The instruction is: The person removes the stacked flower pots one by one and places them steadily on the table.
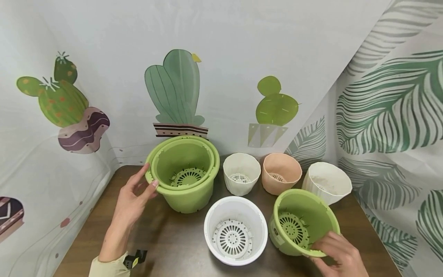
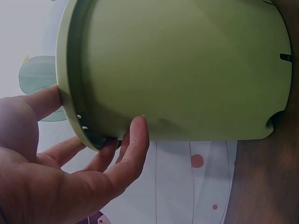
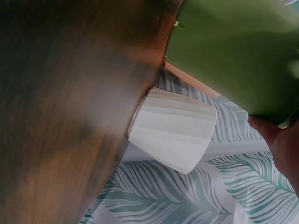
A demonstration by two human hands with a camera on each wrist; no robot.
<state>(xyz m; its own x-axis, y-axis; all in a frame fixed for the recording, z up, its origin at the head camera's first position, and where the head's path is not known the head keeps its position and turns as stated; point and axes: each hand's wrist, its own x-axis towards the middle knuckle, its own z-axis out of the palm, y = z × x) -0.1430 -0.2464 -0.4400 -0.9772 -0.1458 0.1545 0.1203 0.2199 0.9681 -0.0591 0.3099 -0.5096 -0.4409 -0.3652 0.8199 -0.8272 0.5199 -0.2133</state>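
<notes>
On the back left of the table, two green flowerpots (image 1: 187,198) stand nested, one inside the other. My left hand (image 1: 133,200) is at their left side. In the left wrist view, its thumb lies on the outer green pot's rim (image 2: 65,70) and its fingers curl beneath that rim. At the front right, my right hand (image 1: 337,252) grips the near rim of a smaller green flowerpot (image 1: 287,246), which tilts a little; some fingers are over the rim inside it. Between the hands stands a white flowerpot (image 1: 236,206) with a slotted bottom.
Along the back of the brown table (image 1: 173,250) stand a small white pot (image 1: 238,188), a peach pot (image 1: 277,188) and a cream pot (image 1: 315,192), close to the smaller green pot. A printed cloth (image 1: 225,77) with cacti and leaves hangs behind and at both sides.
</notes>
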